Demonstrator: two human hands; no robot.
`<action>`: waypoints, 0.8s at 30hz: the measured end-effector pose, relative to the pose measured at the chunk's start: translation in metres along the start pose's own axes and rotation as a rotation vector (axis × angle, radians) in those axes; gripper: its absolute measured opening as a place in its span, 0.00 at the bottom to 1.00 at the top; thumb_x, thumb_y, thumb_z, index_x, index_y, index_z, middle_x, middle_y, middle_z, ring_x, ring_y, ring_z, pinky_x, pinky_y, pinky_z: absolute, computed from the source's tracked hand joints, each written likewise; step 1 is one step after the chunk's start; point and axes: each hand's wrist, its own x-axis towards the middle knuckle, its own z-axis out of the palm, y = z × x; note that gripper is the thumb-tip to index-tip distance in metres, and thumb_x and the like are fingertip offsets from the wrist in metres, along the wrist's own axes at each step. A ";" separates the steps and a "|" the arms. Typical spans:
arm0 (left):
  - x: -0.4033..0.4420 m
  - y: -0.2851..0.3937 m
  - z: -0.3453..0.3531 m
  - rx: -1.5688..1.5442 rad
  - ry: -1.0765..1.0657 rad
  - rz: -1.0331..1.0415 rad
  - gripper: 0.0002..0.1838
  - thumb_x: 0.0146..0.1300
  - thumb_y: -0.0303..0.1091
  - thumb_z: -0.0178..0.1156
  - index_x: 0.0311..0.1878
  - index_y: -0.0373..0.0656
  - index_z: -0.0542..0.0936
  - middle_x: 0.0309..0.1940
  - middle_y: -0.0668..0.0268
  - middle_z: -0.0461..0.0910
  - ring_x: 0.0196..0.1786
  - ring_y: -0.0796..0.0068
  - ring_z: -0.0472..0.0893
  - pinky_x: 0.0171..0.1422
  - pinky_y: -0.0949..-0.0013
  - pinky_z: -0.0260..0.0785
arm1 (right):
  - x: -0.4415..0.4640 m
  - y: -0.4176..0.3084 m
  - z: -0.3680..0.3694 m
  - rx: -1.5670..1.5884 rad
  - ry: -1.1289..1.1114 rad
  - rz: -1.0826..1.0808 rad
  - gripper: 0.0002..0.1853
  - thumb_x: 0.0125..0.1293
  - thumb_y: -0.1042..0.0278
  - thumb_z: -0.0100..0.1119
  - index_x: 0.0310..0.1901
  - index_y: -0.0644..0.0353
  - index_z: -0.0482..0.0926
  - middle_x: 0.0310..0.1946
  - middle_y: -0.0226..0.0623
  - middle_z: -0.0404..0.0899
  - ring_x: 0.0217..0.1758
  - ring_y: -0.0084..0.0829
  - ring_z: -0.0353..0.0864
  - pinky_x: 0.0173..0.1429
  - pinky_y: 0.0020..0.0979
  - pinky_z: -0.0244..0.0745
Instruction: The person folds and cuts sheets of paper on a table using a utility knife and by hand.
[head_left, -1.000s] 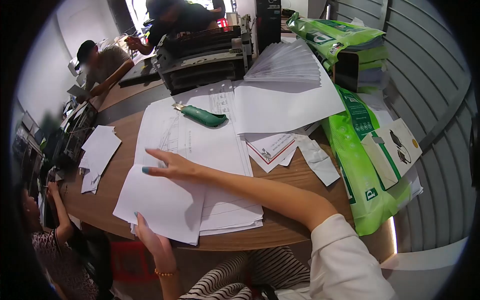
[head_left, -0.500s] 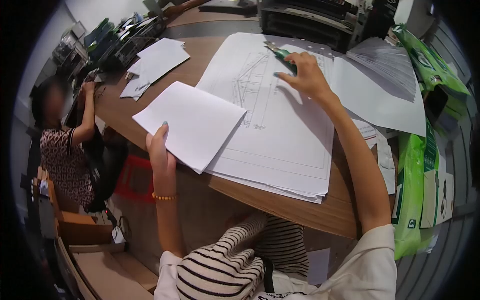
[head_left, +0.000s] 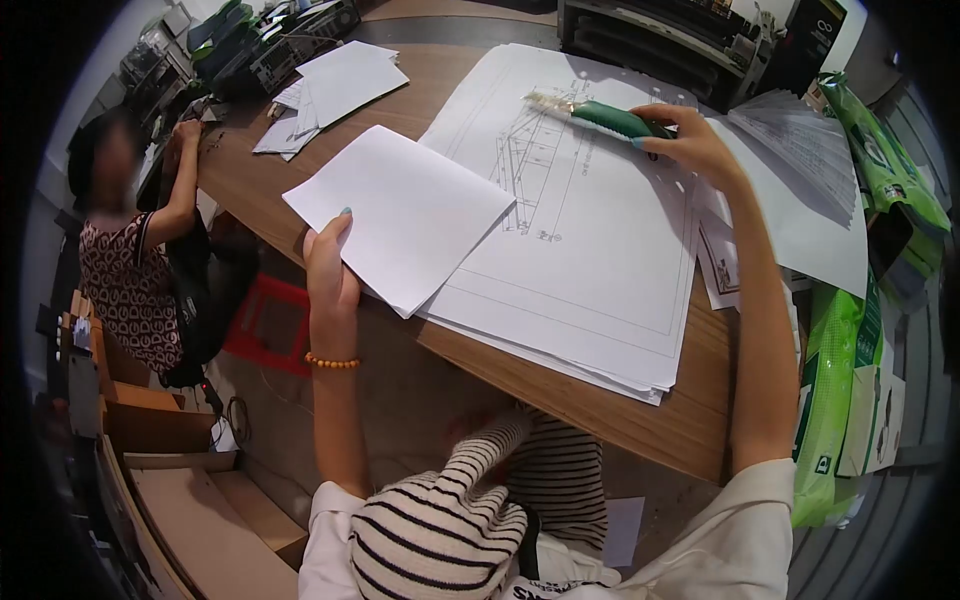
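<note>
My left hand (head_left: 332, 262) pinches the lower left edge of a folded white sheet (head_left: 400, 215), thumb on top and fingers beneath. The sheet's right corner lies over a stack of large papers (head_left: 590, 270) printed with a line drawing. Above the stack's upper part, my right hand (head_left: 685, 140) grips the handle end of a green utility knife (head_left: 615, 120) between thumb and fingers. The knife's head points left and looks blurred.
Loose white papers (head_left: 350, 85) lie at the table's upper left. A dark machine (head_left: 650, 50) stands at the back. Fanned sheets (head_left: 800, 150) and green packages (head_left: 835, 350) are on the right. A seated person (head_left: 130, 250) is at the left, near a red stool (head_left: 268, 325).
My right hand has come to the knife, closed on its handle and turned it to point left. My left hand has raised the folded sheet off the stack's lower left. The view has shifted.
</note>
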 end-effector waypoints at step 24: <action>0.000 0.000 0.000 0.009 -0.006 0.021 0.18 0.58 0.20 0.50 0.51 0.26 0.61 0.47 0.50 0.69 0.50 0.62 0.74 0.55 0.63 0.70 | -0.015 -0.022 -0.014 0.028 -0.456 -0.156 0.26 0.38 0.69 0.68 0.47 0.52 0.80 0.42 0.35 0.80 0.47 0.30 0.77 0.58 0.30 0.67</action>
